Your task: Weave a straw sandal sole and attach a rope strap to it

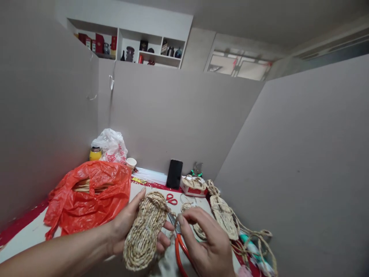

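Observation:
My left hand (127, 227) is closed around a woven straw sole (145, 231), its thumb along the upper left edge and its fingers behind it. The sole is made of coiled, braided cord in long oval rows. My right hand (204, 238) is at the sole's right side, thumb and index finger pinched together. Red-handled scissors (179, 250) run under that hand, their blades slanting up toward a short cord end at the sole's edge. What the fingertips pinch is too small to make out.
An orange-red plastic bag (92, 192) lies at left, with a paper cup (131, 163) behind it. A phone (174, 174) leans on the back partition. Small red scissors (172, 199) lie beyond the sole. Another woven sole (225, 217) and loose rope (266, 242) are at right.

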`<state>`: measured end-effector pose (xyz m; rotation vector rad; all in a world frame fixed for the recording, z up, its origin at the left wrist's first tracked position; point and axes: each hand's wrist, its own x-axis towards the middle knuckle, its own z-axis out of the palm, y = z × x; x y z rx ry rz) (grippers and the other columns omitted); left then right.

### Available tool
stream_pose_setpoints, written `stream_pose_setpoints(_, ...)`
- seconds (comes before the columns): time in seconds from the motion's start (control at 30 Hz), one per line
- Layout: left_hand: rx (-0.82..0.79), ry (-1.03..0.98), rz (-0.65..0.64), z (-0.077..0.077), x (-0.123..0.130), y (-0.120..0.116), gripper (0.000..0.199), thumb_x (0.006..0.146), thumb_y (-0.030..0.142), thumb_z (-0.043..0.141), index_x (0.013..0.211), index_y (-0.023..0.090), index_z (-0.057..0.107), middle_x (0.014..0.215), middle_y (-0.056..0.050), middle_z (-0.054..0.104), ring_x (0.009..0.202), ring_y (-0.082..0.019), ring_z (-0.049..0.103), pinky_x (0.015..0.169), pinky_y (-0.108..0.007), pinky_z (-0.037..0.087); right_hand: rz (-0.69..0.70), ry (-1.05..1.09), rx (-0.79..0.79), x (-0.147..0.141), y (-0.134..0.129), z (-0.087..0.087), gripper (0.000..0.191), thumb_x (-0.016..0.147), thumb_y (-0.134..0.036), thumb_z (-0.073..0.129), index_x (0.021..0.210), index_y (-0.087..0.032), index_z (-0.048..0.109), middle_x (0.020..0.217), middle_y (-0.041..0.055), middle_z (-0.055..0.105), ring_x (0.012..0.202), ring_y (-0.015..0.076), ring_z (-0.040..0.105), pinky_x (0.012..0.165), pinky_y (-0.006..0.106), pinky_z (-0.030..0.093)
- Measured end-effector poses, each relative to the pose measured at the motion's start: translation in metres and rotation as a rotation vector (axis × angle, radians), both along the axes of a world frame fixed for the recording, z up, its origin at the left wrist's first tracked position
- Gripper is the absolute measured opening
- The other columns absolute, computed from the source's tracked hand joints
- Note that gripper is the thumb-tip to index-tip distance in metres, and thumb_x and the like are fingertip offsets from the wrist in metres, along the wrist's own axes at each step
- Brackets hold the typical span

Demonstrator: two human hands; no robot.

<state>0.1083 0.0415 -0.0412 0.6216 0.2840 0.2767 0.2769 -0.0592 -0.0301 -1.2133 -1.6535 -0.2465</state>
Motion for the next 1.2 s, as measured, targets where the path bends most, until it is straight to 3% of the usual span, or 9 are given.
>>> stream_pose_setpoints(0.07, 0.038, -0.004, -0.013, 0.001, -0.002, 0.000, 0.086, 0.077, 0.077, 0.035, 0.105, 0.002, 0.066, 0.092, -0.019, 0.071, 0.076, -0.026, 0.068, 0.071, -0.033, 0.050, -0.027, 0.036, -0.042, 0.003, 0.006, -0.004, 0.006, 0.086, -0.016, 0.055, 0.089, -0.020, 0.058, 0.082, 0.0045, 0.065, 0.077, 0.0183, 0.061, 0.069, 0.030, 0.047)
stream_pose_setpoints(0.23, 0.100, 0.052, -0.048, 0.000, -0.003, 0.001, 0.084, 0.082, 0.073, 0.031, 0.096, -0.001, 0.068, 0.073, -0.018, 0.070, 0.067, -0.021, 0.066, 0.067, -0.028, 0.050, -0.032, 0.155, -0.312, 0.010, 0.013, -0.008, 0.024, 0.087, -0.029, 0.056, 0.109, -0.021, 0.061, 0.108, 0.0075, 0.068, 0.100, 0.0221, 0.062, 0.086, 0.035, 0.049)
stream_pose_setpoints(0.47, 0.155, 0.086, 0.045, -0.003, 0.000, -0.004, 0.072, 0.086, 0.066, 0.032, 0.097, 0.004, 0.068, 0.070, -0.015, 0.070, 0.058, -0.018, 0.065, 0.057, -0.024, 0.050, 0.071, 0.162, -0.355, 0.005, 0.011, -0.005, 0.020, 0.088, -0.025, 0.053, 0.106, -0.022, 0.059, 0.098, 0.0041, 0.069, 0.084, 0.0174, 0.067, 0.076, 0.030, 0.052)
stream_pose_setpoints(0.57, 0.180, 0.097, 0.093, -0.001, -0.001, -0.006, 0.069, 0.086, 0.065, 0.034, 0.104, 0.007, 0.066, 0.075, -0.016, 0.071, 0.057, -0.018, 0.065, 0.053, -0.024, 0.048, 0.013, 0.127, -0.387, 0.004, 0.010, -0.003, 0.018, 0.086, -0.024, 0.054, 0.104, -0.023, 0.057, 0.100, 0.0046, 0.068, 0.092, 0.0196, 0.064, 0.081, 0.033, 0.049)
stream_pose_setpoints(0.67, 0.200, 0.103, 0.135, 0.003, -0.002, -0.007, 0.070, 0.085, 0.065, 0.033, 0.112, 0.008, 0.062, 0.075, -0.016, 0.072, 0.057, -0.019, 0.065, 0.053, -0.024, 0.047, 0.046, 0.171, -0.479, 0.004, 0.011, -0.001, 0.018, 0.085, -0.021, 0.055, 0.102, -0.023, 0.054, 0.099, 0.0040, 0.067, 0.095, 0.0197, 0.062, 0.083, 0.034, 0.047)
stream_pose_setpoints(0.8, 0.226, 0.127, 0.167, 0.007, -0.002, -0.008, 0.071, 0.087, 0.065, 0.028, 0.121, 0.009, 0.057, 0.072, -0.016, 0.072, 0.055, -0.018, 0.063, 0.052, -0.025, 0.047, 0.099, 0.209, -0.529, 0.004, 0.012, 0.003, 0.003, 0.087, -0.024, 0.054, 0.087, -0.021, 0.056, 0.084, 0.0010, 0.067, 0.081, 0.0170, 0.063, 0.076, 0.030, 0.046)
stream_pose_setpoints(0.93, 0.257, 0.135, 0.200, 0.008, -0.002, -0.010, 0.072, 0.088, 0.064, 0.027, 0.124, 0.008, 0.055, 0.072, -0.016, 0.071, 0.054, -0.019, 0.063, 0.050, -0.024, 0.046, 0.091, 0.185, -0.500, 0.004, 0.011, 0.006, 0.009, 0.085, -0.023, 0.056, 0.078, -0.020, 0.059, 0.077, 0.0001, 0.066, 0.075, 0.0162, 0.061, 0.069, 0.027, 0.045)
stream_pose_setpoints(1.07, 0.228, 0.119, 0.234, 0.007, -0.002, -0.009, 0.071, 0.087, 0.064, 0.032, 0.123, 0.009, 0.056, 0.069, -0.014, 0.070, 0.058, -0.020, 0.064, 0.053, -0.026, 0.049, 0.104, 0.204, -0.494, -0.001, 0.009, 0.009, 0.016, 0.085, -0.022, 0.056, 0.070, -0.019, 0.062, 0.068, -0.0014, 0.065, 0.067, 0.0143, 0.059, 0.065, 0.025, 0.044)
stream_pose_setpoints(1.2, 0.169, 0.114, 0.336, 0.007, 0.001, -0.011, 0.059, 0.090, 0.055, 0.036, 0.118, 0.009, 0.061, 0.081, -0.013, 0.072, 0.067, -0.020, 0.066, 0.065, -0.030, 0.053, 0.153, 0.329, -0.533, -0.009, 0.008, 0.004, 0.018, 0.086, -0.028, 0.057, 0.073, -0.019, 0.065, 0.068, -0.0006, 0.066, 0.063, 0.0136, 0.058, 0.061, 0.024, 0.044)
